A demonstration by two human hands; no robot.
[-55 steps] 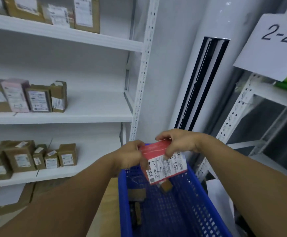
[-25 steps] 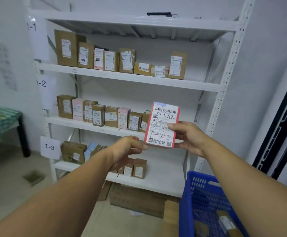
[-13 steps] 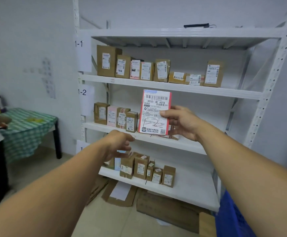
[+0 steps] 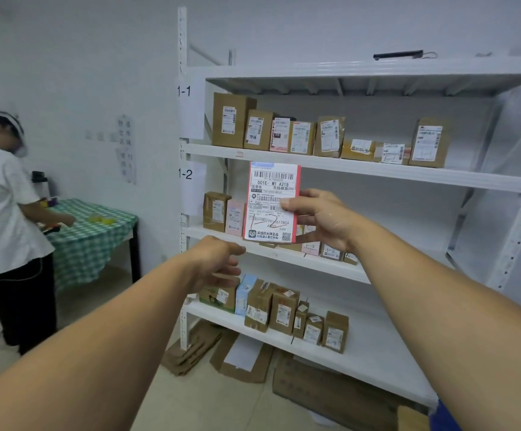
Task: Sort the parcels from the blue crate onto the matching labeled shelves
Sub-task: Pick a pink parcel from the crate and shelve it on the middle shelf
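While the white rack [image 4: 377,174] fills my view, I see the red-edged parcel [image 4: 271,202] held upright in front of its 1-2 shelf [image 4: 284,254], hiding part of the row of boxes [image 4: 217,211]. My right hand [image 4: 324,222] pinches the parcel's right edge between thumb and fingers [image 4: 309,219]; my left hand [image 4: 218,259] hovers below, fingers loosely curled, empty.
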